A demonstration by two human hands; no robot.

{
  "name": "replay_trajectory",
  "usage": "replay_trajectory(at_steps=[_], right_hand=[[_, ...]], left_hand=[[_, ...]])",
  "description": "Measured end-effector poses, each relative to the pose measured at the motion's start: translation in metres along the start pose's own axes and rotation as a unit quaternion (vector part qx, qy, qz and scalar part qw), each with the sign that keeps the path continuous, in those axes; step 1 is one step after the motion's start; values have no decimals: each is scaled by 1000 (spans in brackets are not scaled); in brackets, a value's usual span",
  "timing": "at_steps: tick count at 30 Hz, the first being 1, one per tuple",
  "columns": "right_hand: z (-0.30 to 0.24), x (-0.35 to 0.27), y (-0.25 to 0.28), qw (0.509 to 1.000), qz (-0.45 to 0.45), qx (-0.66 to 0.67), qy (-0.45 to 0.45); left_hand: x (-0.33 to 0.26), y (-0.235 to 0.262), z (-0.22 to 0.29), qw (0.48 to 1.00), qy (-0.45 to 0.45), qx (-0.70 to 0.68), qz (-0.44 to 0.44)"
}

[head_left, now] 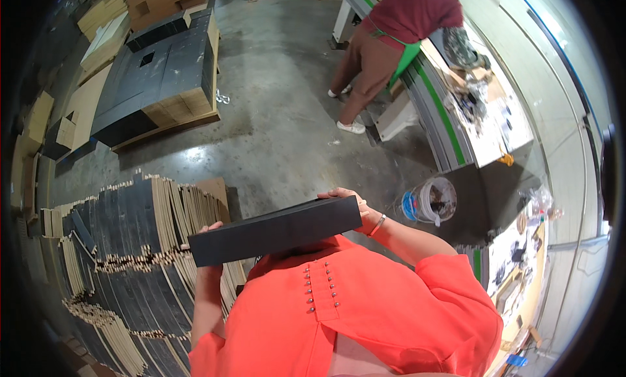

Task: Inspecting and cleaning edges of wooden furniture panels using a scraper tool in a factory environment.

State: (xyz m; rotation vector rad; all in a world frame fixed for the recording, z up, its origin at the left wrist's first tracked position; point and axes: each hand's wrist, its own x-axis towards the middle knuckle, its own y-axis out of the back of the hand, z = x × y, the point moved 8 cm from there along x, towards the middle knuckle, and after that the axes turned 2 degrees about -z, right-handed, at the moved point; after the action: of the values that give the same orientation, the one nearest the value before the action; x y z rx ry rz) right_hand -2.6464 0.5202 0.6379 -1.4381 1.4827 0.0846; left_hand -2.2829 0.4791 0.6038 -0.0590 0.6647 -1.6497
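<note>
- Black long box-like piece [277, 232], one, head view: held crosswise before the chest, lying between the two hands, its right end higher in the picture.
- Left hand [210, 227]: closed on the piece's left end, fingertips showing at the upper edge; remainder mostly hidden behind it.
- Right hand [367, 214]: gripping the piece's right end, fingers over the upper edge; pale wristband [377, 226] below.
- Red-orange top [391, 299], beaded front: worn, just below the piece.
- Dark-faced strips [124, 224], many, pale edges: stacked left of the piece.
- Dark panels [173, 67], piled: beyond the piece, to its left.
- White bucket [450, 218], blue item at its side: right of the piece.
- Co-worker [417, 12], maroon top, green apron: beyond the piece, to its right, at a long bench [443, 119] with green strip.
</note>
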Motion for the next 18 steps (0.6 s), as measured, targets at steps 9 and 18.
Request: replay_trajectory(at_steps=[9, 18], right_hand=[[-132, 196, -96, 986, 31, 124, -105], [-251, 405, -209, 968, -98, -37, -229]], left_hand=[[181, 43, 88, 995, -95, -22, -26], [283, 63, 163, 953, -66, -178, 238]])
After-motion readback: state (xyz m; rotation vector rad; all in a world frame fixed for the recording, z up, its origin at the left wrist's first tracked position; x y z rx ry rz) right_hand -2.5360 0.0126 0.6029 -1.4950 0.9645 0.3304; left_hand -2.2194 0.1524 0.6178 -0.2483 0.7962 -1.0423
